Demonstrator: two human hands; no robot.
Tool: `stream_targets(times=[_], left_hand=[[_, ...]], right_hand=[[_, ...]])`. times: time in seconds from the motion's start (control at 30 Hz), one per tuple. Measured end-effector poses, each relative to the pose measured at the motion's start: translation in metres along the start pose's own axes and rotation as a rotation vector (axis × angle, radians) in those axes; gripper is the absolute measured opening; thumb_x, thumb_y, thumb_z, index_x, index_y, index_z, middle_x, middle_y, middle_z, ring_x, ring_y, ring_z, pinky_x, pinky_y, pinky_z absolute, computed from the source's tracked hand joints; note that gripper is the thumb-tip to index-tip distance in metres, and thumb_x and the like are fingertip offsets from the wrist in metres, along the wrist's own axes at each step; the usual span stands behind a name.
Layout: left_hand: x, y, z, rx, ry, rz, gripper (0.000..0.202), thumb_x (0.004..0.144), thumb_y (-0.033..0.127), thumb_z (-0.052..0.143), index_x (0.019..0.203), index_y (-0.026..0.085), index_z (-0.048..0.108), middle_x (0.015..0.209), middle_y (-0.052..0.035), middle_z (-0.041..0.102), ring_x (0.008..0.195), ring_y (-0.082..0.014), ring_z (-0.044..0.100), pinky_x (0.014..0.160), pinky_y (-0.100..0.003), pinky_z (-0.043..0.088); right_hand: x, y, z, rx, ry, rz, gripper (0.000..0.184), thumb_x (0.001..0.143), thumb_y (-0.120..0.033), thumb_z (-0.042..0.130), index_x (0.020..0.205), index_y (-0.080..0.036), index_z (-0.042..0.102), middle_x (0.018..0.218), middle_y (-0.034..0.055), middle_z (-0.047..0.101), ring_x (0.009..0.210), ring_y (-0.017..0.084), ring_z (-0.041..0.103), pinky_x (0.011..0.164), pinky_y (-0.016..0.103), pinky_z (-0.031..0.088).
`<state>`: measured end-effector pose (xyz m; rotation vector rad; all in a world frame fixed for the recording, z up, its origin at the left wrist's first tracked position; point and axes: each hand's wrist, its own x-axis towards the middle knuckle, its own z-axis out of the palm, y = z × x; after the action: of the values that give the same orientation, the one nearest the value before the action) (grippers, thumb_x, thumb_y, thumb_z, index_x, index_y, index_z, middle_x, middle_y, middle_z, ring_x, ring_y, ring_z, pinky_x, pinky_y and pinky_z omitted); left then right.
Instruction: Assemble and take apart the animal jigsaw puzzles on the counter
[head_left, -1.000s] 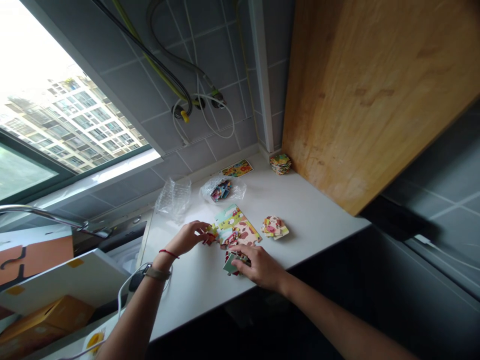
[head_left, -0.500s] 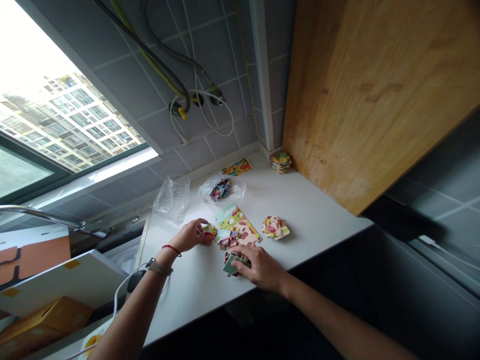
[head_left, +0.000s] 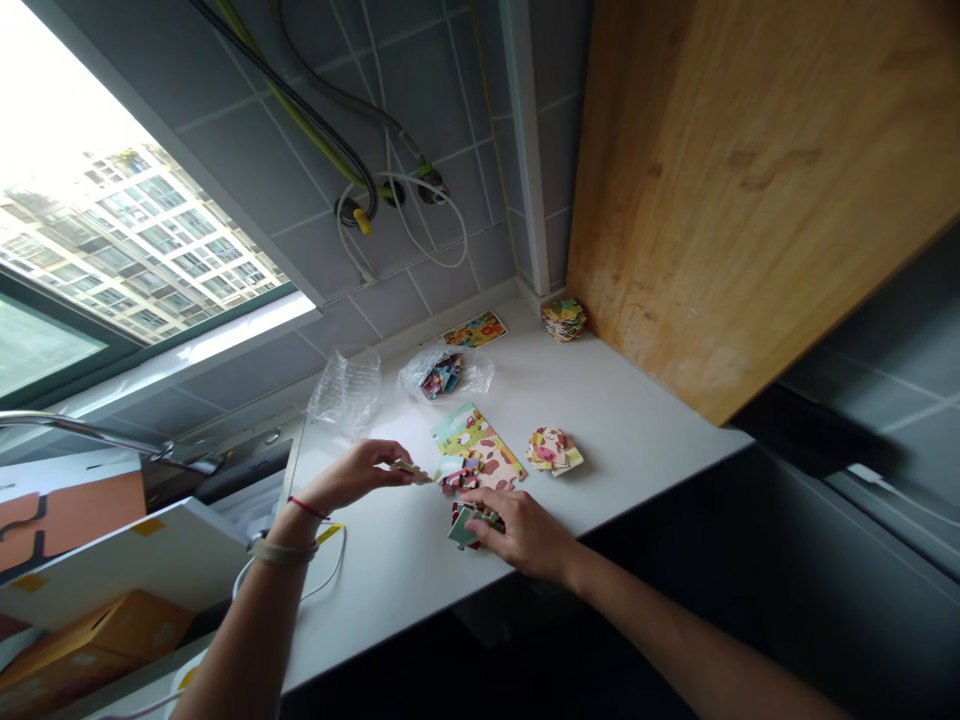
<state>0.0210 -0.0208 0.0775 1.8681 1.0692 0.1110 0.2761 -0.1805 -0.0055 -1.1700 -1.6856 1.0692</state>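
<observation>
Pinched in my left hand are a few jigsaw puzzle pieces, held just left of the partly joined puzzle. My right hand closes on a small stack of puzzle pieces, with a pale green one on the near side, close to the counter's front edge. Loose pieces lie on the puzzle's lower left part, between my hands. Right of the puzzle rests a pile of pieces with a pink animal snout on top.
Behind the puzzle, a clear plastic bag holds more pieces, beside a crumpled clear bag. A picture card and another pile of pieces lie at the back of the white counter. A wooden panel stands on the right.
My left hand has drawn slightly back and turned, and the pieces in it now show edge-on. My right hand keeps its grip on the stack. The view has shifted a little.
</observation>
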Motion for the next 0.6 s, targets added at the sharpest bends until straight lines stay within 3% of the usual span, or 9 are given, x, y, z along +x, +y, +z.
stream_targets(times=[0.13, 0.27, 0.37, 0.47, 0.6], left_hand=[[0.025, 0.012, 0.035, 0.219, -0.012, 0.163, 0.027, 0.074, 0.048, 0.086, 0.083, 0.024, 0.081, 0.125, -0.0122, 0.073, 0.107, -0.029, 0.071, 0.097, -0.044, 0.058], [0.047, 0.014, 0.06, 0.383, 0.025, 0.194, 0.02, 0.07, 0.03, 0.089, 0.086, 0.022, 0.079, 0.11, -0.0112, 0.073, 0.1, -0.0291, 0.069, 0.096, -0.044, 0.056], [0.05, 0.014, 0.064, 0.477, 0.011, 0.166, 0.024, 0.069, 0.025, 0.087, 0.089, 0.02, 0.075, 0.098, -0.0085, 0.072, 0.091, -0.027, 0.069, 0.085, -0.039, 0.055], [0.046, 0.013, 0.062, 0.454, 0.043, 0.14, 0.04, 0.066, 0.024, 0.088, 0.101, 0.02, 0.069, 0.098, -0.0062, 0.072, 0.086, -0.0243, 0.068, 0.077, -0.035, 0.054], [0.043, 0.01, 0.06, 0.42, 0.081, 0.108, 0.067, 0.064, 0.024, 0.089, 0.126, 0.021, 0.062, 0.101, -0.0056, 0.072, 0.089, -0.0236, 0.069, 0.079, -0.034, 0.054]], right_hand=[[0.0, 0.001, 0.001, 0.003, -0.007, -0.002, 0.032, 0.098, -0.03, 0.066, 0.129, -0.024, 0.07, 0.126, 0.0073, 0.077, 0.112, 0.027, 0.073, 0.099, 0.037, 0.055], [0.001, 0.002, 0.001, 0.008, -0.003, -0.019, 0.033, 0.097, -0.029, 0.066, 0.13, -0.024, 0.07, 0.125, 0.0068, 0.078, 0.113, 0.027, 0.073, 0.1, 0.037, 0.055], [0.0, 0.001, 0.001, 0.005, -0.006, -0.02, 0.033, 0.098, -0.029, 0.065, 0.129, -0.022, 0.071, 0.124, 0.008, 0.078, 0.114, 0.028, 0.073, 0.101, 0.038, 0.054], [0.0, 0.0, 0.0, -0.001, -0.013, -0.011, 0.032, 0.099, -0.03, 0.065, 0.129, -0.021, 0.07, 0.124, 0.0087, 0.078, 0.114, 0.028, 0.073, 0.101, 0.038, 0.054], [0.0, -0.001, 0.0, -0.003, -0.023, -0.006, 0.032, 0.098, -0.03, 0.065, 0.13, -0.022, 0.07, 0.126, 0.0078, 0.077, 0.115, 0.028, 0.072, 0.101, 0.037, 0.054]])
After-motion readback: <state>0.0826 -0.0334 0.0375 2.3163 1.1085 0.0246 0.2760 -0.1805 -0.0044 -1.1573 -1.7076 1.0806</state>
